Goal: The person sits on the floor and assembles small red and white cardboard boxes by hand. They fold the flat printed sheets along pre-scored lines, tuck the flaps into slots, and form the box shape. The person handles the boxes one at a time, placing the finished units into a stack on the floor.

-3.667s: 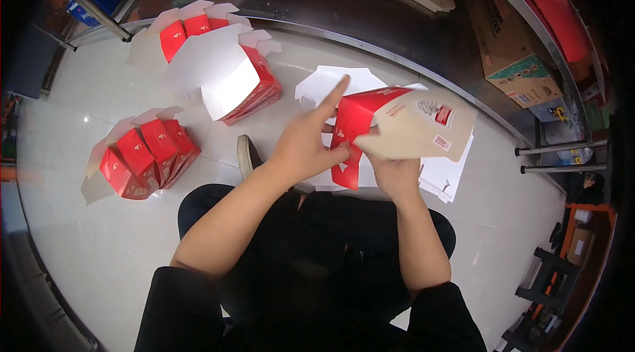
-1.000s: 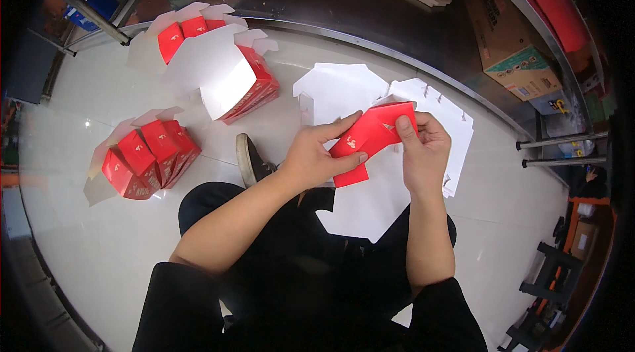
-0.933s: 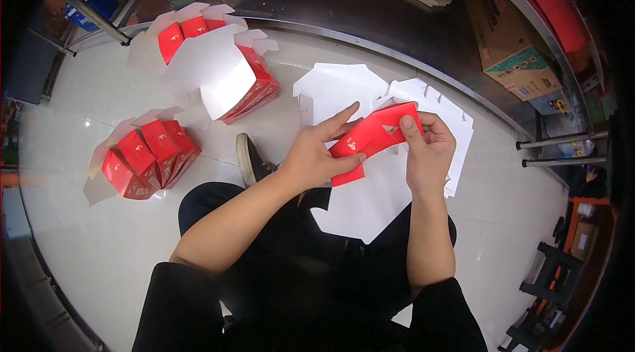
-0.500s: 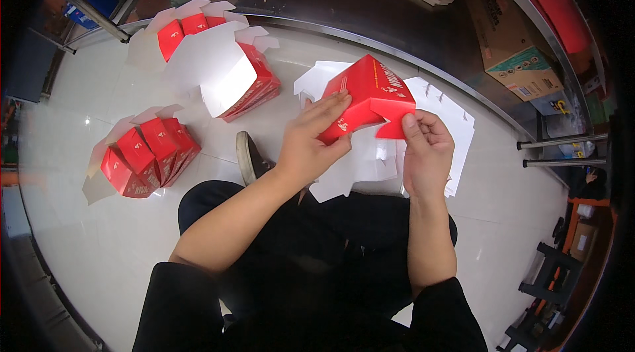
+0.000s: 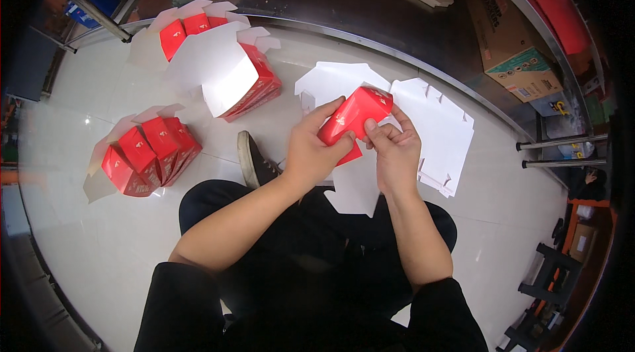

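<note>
Your left hand (image 5: 309, 155) and right hand (image 5: 399, 155) grip the red carton (image 5: 358, 113) from 2 sides — fingers (image 5: 324, 114) closed on it, likely steadying folds.

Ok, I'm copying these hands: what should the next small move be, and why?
I'd probably press the red carton at its right-hand end with the right hand. That hand pinches there, covering part of it, so whether the end sits flat is partly hidden; the left hand steadies the other end.
</note>
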A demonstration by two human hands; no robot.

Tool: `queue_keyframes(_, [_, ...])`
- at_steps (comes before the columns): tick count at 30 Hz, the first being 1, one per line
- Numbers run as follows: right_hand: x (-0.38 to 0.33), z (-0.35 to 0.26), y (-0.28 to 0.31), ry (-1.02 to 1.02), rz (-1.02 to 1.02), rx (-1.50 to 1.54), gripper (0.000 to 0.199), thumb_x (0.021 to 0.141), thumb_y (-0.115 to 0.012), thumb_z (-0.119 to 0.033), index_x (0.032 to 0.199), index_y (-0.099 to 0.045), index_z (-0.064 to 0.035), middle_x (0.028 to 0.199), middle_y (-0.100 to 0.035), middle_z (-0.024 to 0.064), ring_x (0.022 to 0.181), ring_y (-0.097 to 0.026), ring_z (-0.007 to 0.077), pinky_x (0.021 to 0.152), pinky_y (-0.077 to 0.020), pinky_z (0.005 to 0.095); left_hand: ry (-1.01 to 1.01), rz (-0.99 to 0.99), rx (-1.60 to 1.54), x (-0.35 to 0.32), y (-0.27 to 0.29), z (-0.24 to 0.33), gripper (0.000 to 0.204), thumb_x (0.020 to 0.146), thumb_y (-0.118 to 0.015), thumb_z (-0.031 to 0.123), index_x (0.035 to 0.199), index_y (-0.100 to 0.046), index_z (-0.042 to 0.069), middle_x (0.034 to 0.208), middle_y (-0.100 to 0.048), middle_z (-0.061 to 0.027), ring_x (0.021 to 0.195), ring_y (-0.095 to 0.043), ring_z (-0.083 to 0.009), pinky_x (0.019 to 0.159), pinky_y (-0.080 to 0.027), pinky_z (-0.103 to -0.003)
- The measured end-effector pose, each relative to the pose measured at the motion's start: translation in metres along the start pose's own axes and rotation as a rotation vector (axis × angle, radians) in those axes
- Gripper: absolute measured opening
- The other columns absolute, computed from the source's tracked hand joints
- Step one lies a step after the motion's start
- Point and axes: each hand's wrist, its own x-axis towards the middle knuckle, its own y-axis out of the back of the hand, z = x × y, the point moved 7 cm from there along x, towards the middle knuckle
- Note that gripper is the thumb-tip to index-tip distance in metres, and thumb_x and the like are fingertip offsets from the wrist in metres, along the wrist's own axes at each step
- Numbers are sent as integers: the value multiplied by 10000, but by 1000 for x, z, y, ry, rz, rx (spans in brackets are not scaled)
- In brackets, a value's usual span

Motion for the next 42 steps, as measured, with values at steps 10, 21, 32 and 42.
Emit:
queue_keyframes(10, [3, -23, 0, 377, -204, -491, 139, 883, -758, -103, 823, -675, -9, 804, -620, 18, 748, -548, 101, 670, -406, 248, 36, -223, 218, 16, 5, 30, 727, 793, -708, 41, 1480, -472, 74, 1419, -547, -217, 1151, -633, -278, 904, -550, -331])
queue_keyframes(21, [-15, -1, -29, 166, -432, -579, 239, 806, -811, -150, 950, -661, -33, 955, -669, 94, 806, -625, 230, 714, -472, 346, -142, -162, 174, 30, 22, 31, 696, 717, -689, -1, 1378, -498, 104, 1291, -561, -167, 1064, -649, -301, 830, -579, -374])
queue_keyframes(32, [-37, -26, -49, 699, -538, -1034, 151, 835, -744, -98, 975, -716, -47, 866, -662, 116, 759, -654, 301, 688, -521, 382, 283, 232, -392, 33, 45, -2, 729, 781, -685, -59, 1427, -385, 95, 1296, -529, -128, 1040, -661, -239, 775, -643, -431])
queue_keyframes(42, [-5, -2, -2, 0, -136, -663, 178, 810, -811, -65, 798, -661, 31, 695, -694, 109, 621, -629, 114, 596, -508, 281, -250, -49, 331, 19, 10, 27, 712, 739, -705, -64, 1391, -570, 187, 1285, -498, -92, 959, -659, -189, 747, -620, -287])
